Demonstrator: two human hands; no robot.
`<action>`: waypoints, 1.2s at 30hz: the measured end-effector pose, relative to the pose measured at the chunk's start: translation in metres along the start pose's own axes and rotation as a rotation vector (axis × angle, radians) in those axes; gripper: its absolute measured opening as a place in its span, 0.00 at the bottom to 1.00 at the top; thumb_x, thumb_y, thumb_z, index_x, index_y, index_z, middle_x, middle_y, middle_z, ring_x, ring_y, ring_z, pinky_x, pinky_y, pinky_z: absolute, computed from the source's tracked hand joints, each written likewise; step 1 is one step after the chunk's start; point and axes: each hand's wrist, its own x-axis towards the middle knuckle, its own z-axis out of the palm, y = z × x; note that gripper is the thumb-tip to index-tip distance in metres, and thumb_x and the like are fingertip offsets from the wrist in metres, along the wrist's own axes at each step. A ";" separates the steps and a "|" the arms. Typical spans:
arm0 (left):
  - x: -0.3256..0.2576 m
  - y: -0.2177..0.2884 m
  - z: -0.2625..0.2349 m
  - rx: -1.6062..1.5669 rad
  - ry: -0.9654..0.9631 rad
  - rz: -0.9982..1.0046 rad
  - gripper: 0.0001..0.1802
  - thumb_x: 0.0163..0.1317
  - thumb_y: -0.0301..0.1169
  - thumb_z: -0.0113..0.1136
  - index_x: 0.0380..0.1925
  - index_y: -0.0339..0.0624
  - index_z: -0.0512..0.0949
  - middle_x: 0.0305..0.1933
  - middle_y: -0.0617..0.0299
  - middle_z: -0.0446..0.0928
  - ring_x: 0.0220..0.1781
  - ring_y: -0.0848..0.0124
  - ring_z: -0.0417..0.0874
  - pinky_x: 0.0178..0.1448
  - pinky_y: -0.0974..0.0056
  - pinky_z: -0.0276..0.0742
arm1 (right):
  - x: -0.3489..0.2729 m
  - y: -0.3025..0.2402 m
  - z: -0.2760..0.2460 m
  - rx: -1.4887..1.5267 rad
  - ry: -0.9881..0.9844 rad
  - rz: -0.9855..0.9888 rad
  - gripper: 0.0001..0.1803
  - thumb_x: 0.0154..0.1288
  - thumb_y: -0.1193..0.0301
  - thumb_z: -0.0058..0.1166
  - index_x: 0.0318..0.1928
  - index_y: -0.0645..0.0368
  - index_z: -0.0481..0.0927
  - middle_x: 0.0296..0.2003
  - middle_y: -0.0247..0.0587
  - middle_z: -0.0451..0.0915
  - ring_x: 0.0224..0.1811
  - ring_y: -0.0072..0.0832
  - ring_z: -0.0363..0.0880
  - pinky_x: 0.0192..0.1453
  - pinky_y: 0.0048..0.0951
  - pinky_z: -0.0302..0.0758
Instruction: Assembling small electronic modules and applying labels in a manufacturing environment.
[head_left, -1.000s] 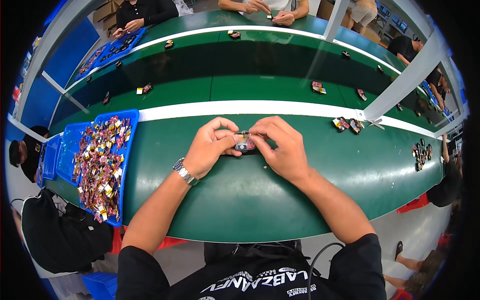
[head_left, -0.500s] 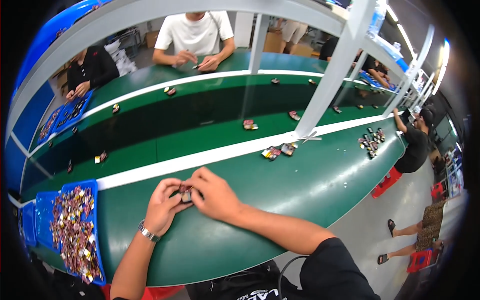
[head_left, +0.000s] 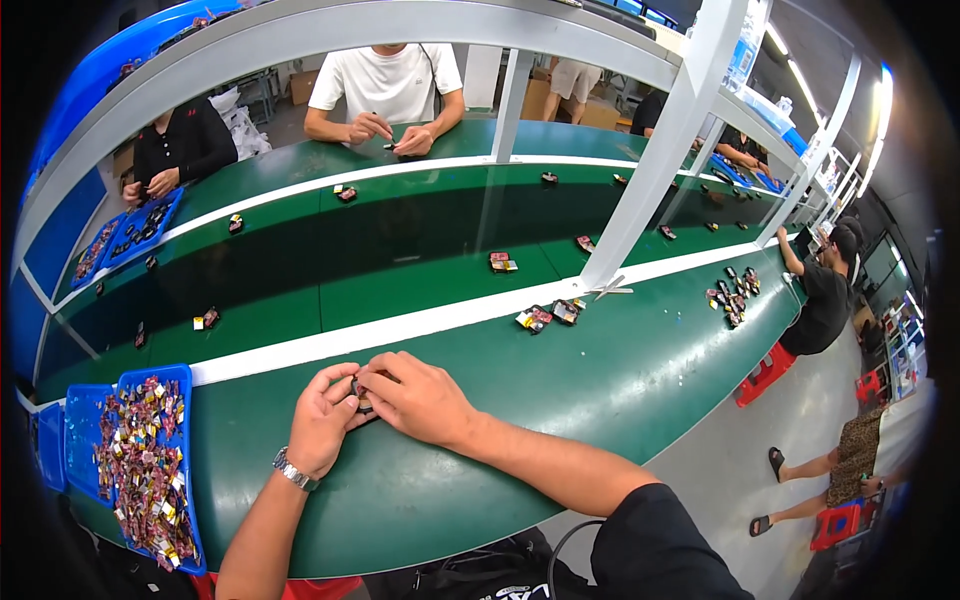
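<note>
Over the green worktop (head_left: 480, 510), my left hand (head_left: 320, 430) pinches a small black-cased assembly (head_left: 363, 403) between thumb and fingers. My right hand (head_left: 425, 402) closes on the same assembly from the other side, its fingertips bent over the top. Most of the assembly is covered by my fingers, so its details are hard to make out. To the left of my left hand stands a blue tray (head_left: 196, 440) heaped with small reddish circuit pieces (head_left: 150, 450) bearing white and yellow bits. Two similar black-cased assemblies (head_left: 550, 315) lie beyond my right hand.
A green conveyor belt (head_left: 400, 280) with scattered assemblies runs behind the white rail (head_left: 300, 345). A grey post (head_left: 650, 150) rises by the rail, with scissors (head_left: 612, 288) at its foot. More assemblies (head_left: 735, 295) lie at right. Co-workers sit across the belt and at far right.
My right fingers have shifted over the top of the assembly, which shows less of its face now. The view has moved slightly. Across the belt, a co-worker's hands have shifted.
</note>
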 end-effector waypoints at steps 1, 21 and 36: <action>0.001 0.000 0.000 -0.007 0.001 -0.005 0.18 0.69 0.19 0.47 0.59 0.37 0.65 0.56 0.55 0.77 0.53 0.68 0.83 0.59 0.59 0.82 | 0.001 0.003 -0.001 0.019 -0.012 -0.034 0.09 0.55 0.75 0.63 0.38 0.58 0.80 0.42 0.36 0.77 0.42 0.34 0.80 0.41 0.32 0.81; -0.006 -0.006 -0.013 0.110 -0.082 0.039 0.20 0.67 0.18 0.52 0.59 0.33 0.66 0.61 0.49 0.72 0.59 0.64 0.79 0.63 0.58 0.80 | 0.000 0.009 0.002 0.322 -0.208 0.138 0.05 0.59 0.71 0.61 0.35 0.57 0.83 0.50 0.41 0.76 0.54 0.39 0.75 0.57 0.37 0.75; 0.001 -0.003 -0.012 0.102 -0.137 0.038 0.19 0.69 0.26 0.54 0.58 0.37 0.68 0.60 0.54 0.75 0.59 0.70 0.78 0.60 0.62 0.79 | -0.003 0.002 -0.002 0.230 -0.141 0.132 0.03 0.58 0.75 0.61 0.33 0.59 0.82 0.49 0.37 0.77 0.53 0.35 0.76 0.47 0.33 0.80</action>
